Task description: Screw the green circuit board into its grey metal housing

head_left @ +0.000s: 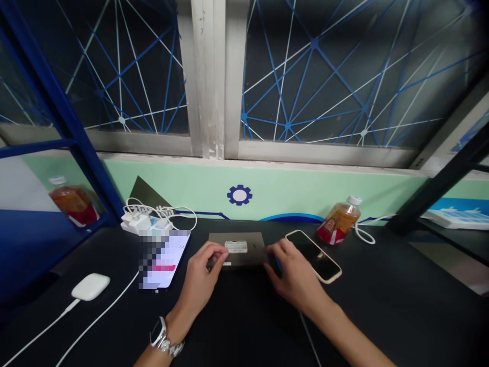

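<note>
A flat dark box (248, 256) lies on the black desk between my hands, with a white printed label (236, 246) on its top. My left hand (204, 265) is at the box's left front part, thumb and fingertips pinched together beside the label. Whatever the pinch holds is too small to make out. At the right end of the box, my right hand (288, 267) has its fingers curled, thumb near the front corner. A bit of something blue (278, 263) shows between thumb and fingers, mostly hidden. A silver watch (158, 334) and a metal bracelet circle my left wrist.
A phone in a pale case (323, 262) lies beside my right hand. Behind it stands a drink bottle (338, 221). To the left are a lit phone (168, 262), a white power strip with plugs (147, 221), a white charging case (90, 287) and cables. Shelf posts flank the desk.
</note>
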Available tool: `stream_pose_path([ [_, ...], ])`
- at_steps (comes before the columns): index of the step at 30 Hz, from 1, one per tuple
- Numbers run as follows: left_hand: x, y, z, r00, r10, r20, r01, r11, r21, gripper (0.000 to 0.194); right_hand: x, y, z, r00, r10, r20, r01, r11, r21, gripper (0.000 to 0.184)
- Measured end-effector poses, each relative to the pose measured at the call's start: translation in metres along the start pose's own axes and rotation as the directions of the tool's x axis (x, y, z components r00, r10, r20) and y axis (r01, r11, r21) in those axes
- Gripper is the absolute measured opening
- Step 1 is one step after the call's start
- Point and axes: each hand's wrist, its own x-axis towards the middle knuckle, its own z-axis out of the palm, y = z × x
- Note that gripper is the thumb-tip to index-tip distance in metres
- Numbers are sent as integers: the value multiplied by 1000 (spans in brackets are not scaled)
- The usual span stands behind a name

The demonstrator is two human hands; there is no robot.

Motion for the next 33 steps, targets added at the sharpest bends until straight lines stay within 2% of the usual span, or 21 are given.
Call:
stream_pose_path([
  [1, 0, -1, 1, 1000, -9, 1, 9, 1000, -17, 15, -3, 8, -6, 990, 136, 29, -135, 991, -16, 25],
  [2, 0, -2, 2, 1000, -19, 3, 19, 999, -35, 14, -7, 18, -10, 961, 256, 102, -253, 967, -36, 29],
  [3, -1, -3, 3, 1000, -28, 4, 28, 998, -51, 14, -10, 27, -11, 925, 327, 193, -326, 945, -37, 32],
  [6, -2, -7, 7, 998, -58, 14, 59, 994, -94, 14, -17, 50, -5, 799, 345, 492, -463, 876, 136, 24],
  [7, -3, -9, 8, 997, -72, 20, 73, 991, -111, 14, -17, 54, -2, 750, 364, 553, -532, 828, 177, 20],
  [9, -3, -10, 11, 993, -114, 30, 117, 979, -166, 15, -14, 56, 2, 701, 366, 612, -608, 755, 245, 15],
  [11, -3, -11, 13, 982, -181, 48, 187, 946, -265, 18, -9, 52, -1, 718, 324, 616, -619, 701, 353, 14],
  [13, -2, -8, 15, 965, -252, 78, 262, 882, -392, 21, -5, 46, -10, 786, 239, 571, -577, 615, 538, 16],
  [15, -2, -5, 17, 942, -314, 118, 329, 792, -515, 24, -3, 38, -20, 874, 172, 454, -479, 462, 747, 19],
  [17, -3, -2, 20, 915, -369, 162, 385, 681, -622, 27, -3, 29, -25, 942, 170, 290, -328, 283, 901, 21],
  [18, -3, 0, 21, 900, -393, 189, 412, 620, -668, 28, -3, 25, -25, 959, 174, 222, -256, 208, 944, 21],
  [20, -5, 1, 23, 865, -432, 256, 465, 499, -731, 29, -4, 18, -21, 972, 210, 106, -134, 121, 984, 20],
  [22, -6, 1, 25, 830, -459, 317, 513, 405, -757, 28, -4, 14, -14, 968, 247, 37, -62, 95, 994, 18],
  [25, -7, -1, 26, 796, -490, 355, 545, 324, -774, 25, -4, 10, -6, 964, 267, 9, -32, 81, 996, 16],
  [33, -7, -4, 26, 773, -539, 334, 539, 280, -794, 23, -5, 10, -2, 970, 241, -14, -10, 98, 995, 15],
])
